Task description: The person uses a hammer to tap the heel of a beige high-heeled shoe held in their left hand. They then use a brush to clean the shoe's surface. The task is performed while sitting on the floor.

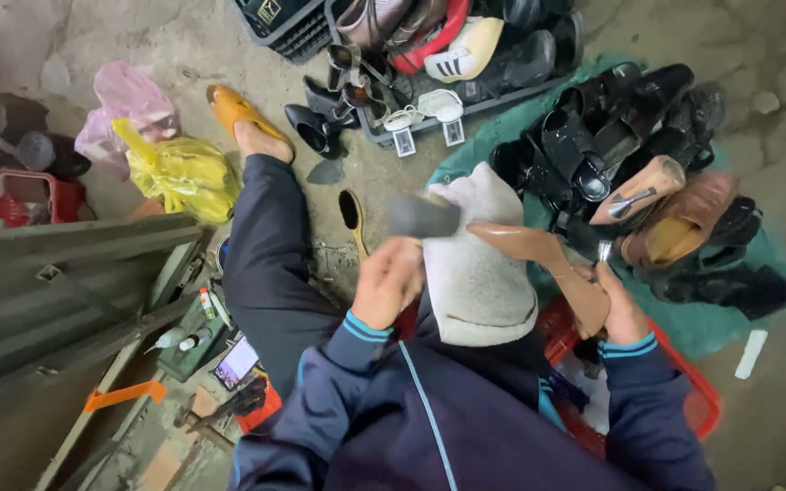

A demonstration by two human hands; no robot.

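Note:
My left hand (pixel 388 284) is closed on a dark tool (pixel 422 216) whose head is blurred; I cannot tell whether it is a brush or a hammer. The tool's head hangs just left of a tan high-heeled shoe (pixel 539 247). My right hand (pixel 619 305) grips that shoe at its heel end and holds it out sideways over my lap. A white fleecy cloth (pixel 477 268) lies over my knee beneath the shoe and the tool.
Dark shoes and sandals (pixel 611 136) are piled on a green sheet (pixel 730 323) at right. A black crate (pixel 429 55) of shoes stands ahead. A red basket (pixel 693 400) sits under my right arm. A wooden brush (pixel 352 216), a yellow bag (pixel 184 173) and a grey wooden box (pixel 65 282) lie at left.

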